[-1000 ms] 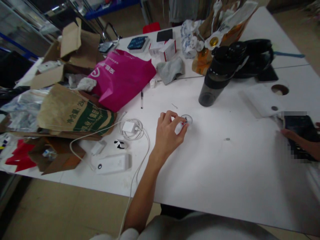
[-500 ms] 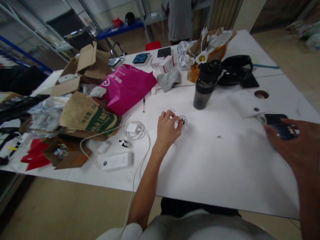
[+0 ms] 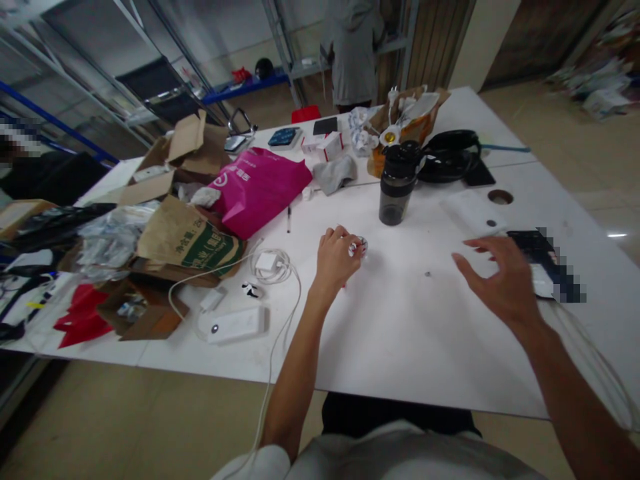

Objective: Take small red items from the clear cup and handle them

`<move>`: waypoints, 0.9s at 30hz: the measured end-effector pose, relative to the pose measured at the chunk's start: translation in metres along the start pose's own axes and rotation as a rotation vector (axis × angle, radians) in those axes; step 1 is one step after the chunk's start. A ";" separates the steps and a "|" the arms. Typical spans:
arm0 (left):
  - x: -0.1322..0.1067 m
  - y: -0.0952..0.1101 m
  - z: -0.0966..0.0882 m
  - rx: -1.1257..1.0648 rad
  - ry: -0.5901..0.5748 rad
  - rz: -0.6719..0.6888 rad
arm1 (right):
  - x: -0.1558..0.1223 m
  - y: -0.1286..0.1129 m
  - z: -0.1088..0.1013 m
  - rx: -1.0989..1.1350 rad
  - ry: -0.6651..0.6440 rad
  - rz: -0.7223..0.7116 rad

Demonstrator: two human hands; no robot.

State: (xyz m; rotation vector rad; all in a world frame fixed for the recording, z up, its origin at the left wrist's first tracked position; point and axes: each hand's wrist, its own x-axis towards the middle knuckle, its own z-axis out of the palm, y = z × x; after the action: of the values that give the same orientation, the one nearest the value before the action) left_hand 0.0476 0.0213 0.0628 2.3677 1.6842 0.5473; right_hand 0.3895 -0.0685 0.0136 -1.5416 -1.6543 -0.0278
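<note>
Your right hand has moved. One second ago only its fingers showed at the right edge, on the dark phone. Half a second ago it was lifted and large in the view. Now it hovers with fingers spread above the white table, left of the phone and not touching it. Your head has also lifted, so the things on the table look smaller and farther.

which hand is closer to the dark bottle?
Left. The left hand is just in front of the dark bottle, slightly to its left, pinching a small item. The right hand hovers open, farther off to its right.
</note>
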 end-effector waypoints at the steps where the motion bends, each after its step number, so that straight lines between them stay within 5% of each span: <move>1: 0.001 -0.001 0.001 -0.010 0.000 0.009 | 0.003 -0.009 0.004 0.031 -0.015 -0.018; 8: 0.014 -0.010 0.013 -0.052 0.061 0.093 | 0.032 -0.063 0.039 0.195 -0.182 -0.161; 14: 0.021 -0.009 0.016 -0.046 0.037 0.099 | 0.056 -0.077 0.065 0.202 -0.288 -0.244; 21: 0.021 -0.011 0.004 -0.168 -0.009 0.107 | 0.061 -0.079 0.076 0.245 -0.336 -0.268; 27: 0.009 -0.004 -0.021 -0.350 0.097 0.158 | 0.063 -0.094 0.081 0.397 -0.380 -0.241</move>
State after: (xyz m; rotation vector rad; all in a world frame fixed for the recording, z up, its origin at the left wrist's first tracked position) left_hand 0.0379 0.0295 0.0818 2.2553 1.3107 0.9153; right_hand 0.2754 0.0040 0.0467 -1.0857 -1.9896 0.4645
